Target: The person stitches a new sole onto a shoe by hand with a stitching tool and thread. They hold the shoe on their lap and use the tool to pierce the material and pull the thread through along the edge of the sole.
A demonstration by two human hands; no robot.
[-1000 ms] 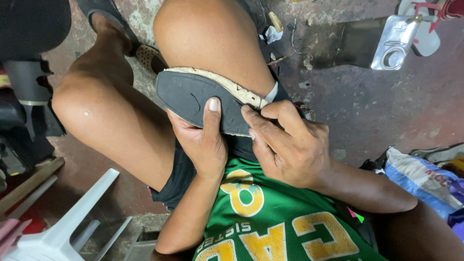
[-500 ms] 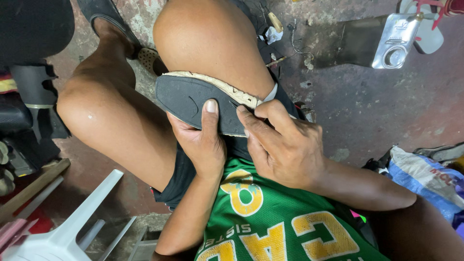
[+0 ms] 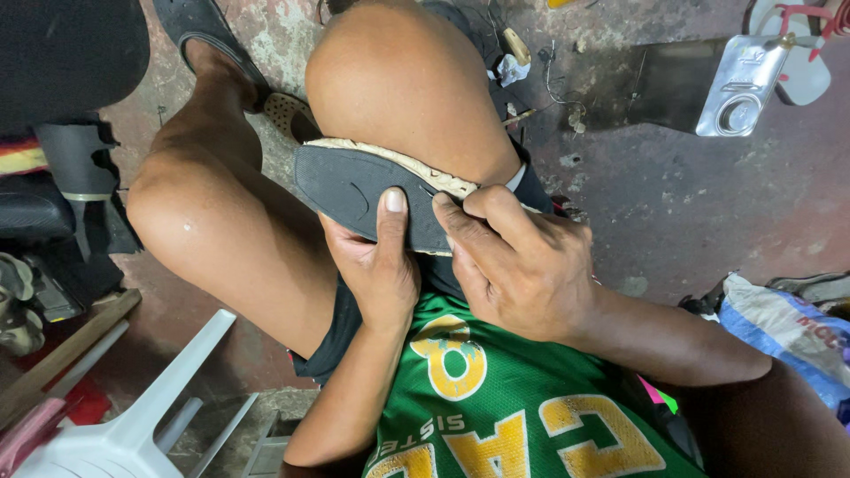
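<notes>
- Resting against the raised right knee, a dark shoe sole with a pale woven upper edge is held between both hands, just above the lap.
- The left hand is closed on the sole from below, with its thumb laid flat across the dark underside.
- The right hand is clamped on the sole's near end, fingers curled over the seam where the sole meets the pale edge; whether a needle or tool is pinched there cannot be told.
- The sole is seen already seated against the pale edge along the far stretch; the part under the right fingers is hidden, so how much of the join is finished cannot be judged. It is judged that work on the seam is under way, not complete.
- A silver metal can is seen on the stained concrete floor, well apart from the hands, beside a white and red sandal.
- Scraps and a crumpled bit of paper lie on the floor beyond the knee.
- A white plastic chair and a wooden stick are found at the lower left, and a blue woven bag at the right.
- Reach to the can is hampered by the raised knee and the occupied hands.
</notes>
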